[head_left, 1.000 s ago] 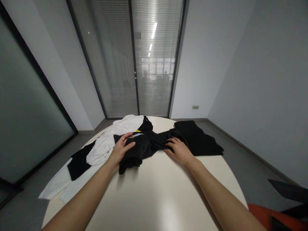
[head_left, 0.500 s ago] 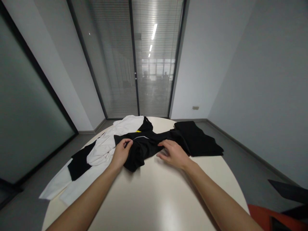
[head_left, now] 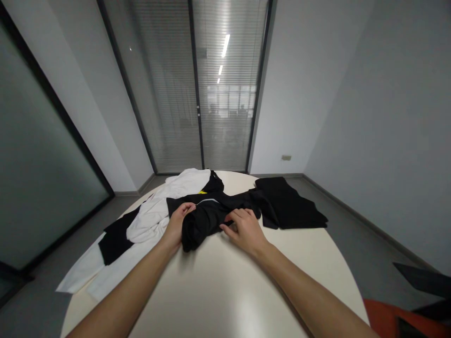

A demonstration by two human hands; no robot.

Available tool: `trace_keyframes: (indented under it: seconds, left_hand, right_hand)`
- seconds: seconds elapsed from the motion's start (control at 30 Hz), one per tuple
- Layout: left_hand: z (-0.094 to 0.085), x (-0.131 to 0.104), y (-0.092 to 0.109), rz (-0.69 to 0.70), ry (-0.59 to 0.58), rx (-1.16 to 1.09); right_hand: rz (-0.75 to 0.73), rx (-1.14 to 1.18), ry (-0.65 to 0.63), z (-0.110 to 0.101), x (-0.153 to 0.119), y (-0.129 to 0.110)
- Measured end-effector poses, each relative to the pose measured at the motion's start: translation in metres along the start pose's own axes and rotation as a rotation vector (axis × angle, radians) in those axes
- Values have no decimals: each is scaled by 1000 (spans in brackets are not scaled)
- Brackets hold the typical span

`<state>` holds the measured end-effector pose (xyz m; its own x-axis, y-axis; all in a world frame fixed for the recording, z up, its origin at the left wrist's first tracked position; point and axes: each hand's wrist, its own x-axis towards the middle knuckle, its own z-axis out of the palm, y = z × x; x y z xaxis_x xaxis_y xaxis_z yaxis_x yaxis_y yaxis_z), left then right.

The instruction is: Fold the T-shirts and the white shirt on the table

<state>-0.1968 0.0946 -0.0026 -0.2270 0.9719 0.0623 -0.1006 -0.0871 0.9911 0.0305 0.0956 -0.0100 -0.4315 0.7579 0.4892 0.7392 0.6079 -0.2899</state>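
A bunched black garment (head_left: 206, 220) with a thin white line near its collar lies on the round pale table (head_left: 211, 291). At its left end my left hand (head_left: 177, 225) is closed, thumb and fingers pinching the cloth. My right hand (head_left: 244, 230) grips the garment's near edge on the right, fingers curled over the fabric. A folded black cloth (head_left: 294, 206) rests to the right of it, touching or overlapped by the garment's far part.
White clothing (head_left: 151, 218) and a black piece (head_left: 118, 239) are heaped along the table's left side, partly hanging over its edge. A red chair (head_left: 394, 319) stands at the lower right. Behind the table are a glass partition (head_left: 225, 136) and walls.
My right hand has moved left and closed on the black cloth. The garment's right part is drawn inward, more bunched, and pale table shows beside it. My left hand has barely moved.
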Motion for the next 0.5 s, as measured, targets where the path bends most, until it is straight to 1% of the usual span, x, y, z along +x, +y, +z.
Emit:
trace_keyframes:
  seconds: [0.1, 0.2, 0.3, 0.37, 0.5]
  left_hand:
    - [0, 0, -2, 40, -101, 62]
    - [3, -4, -1, 181, -168, 254]
    - [5, -10, 1, 332, -205, 458]
    - [4, -13, 3, 427, -195, 568]
    - [-2, -16, 6, 605, -95, 793]
  right_hand:
    - [51, 1, 22, 2, -1, -4]
    - [67, -14, 5, 6, -2, -6]
    - [43, -30, -8, 9, -2, -6]
    - [48, -12, 8, 9, -2, -4]
    - [86, 86, 67, 3, 0, -1]
